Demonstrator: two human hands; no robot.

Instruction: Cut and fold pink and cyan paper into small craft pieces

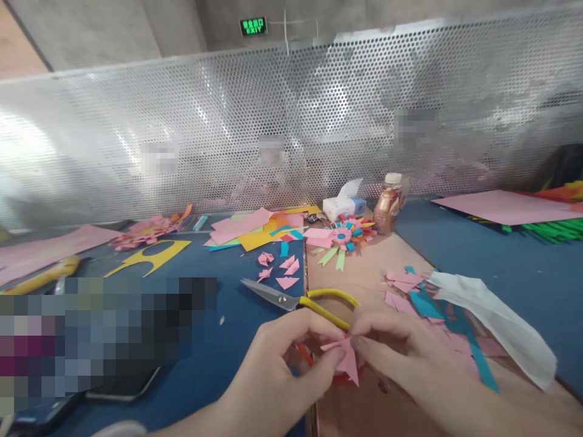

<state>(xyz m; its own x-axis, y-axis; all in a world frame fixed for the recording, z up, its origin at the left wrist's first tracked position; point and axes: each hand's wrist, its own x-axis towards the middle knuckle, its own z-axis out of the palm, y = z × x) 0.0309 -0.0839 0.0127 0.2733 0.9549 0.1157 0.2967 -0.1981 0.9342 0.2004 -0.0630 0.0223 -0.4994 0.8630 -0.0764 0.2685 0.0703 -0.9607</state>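
A small folded piece of pink paper (pixel 348 362) is pinched between both hands near the bottom centre. My left hand (pixel 291 364) grips its left side with thumb and forefinger. On its right side, the thumb and forefinger of my right hand (pixel 401 346) are closed. Something red, mostly hidden, lies below the paper. Just beyond my fingers rest scissors (pixel 283 300) with yellow handles, blades pointing left. Several small folded pink pieces (pixel 288 283) lie past the scissors.
Paper scraps (pixel 428 303) and a white tissue (pixel 496 321) lie right. Farther back are coloured sheets (pixel 255 233), a paper flower (pixel 342 235), a tissue box (pixel 344 208) and a bottle (pixel 388 203). Yellow cut paper (pixel 157 258) lies left, near a blurred-out object. A perforated metal screen (pixel 218 133) stands behind.
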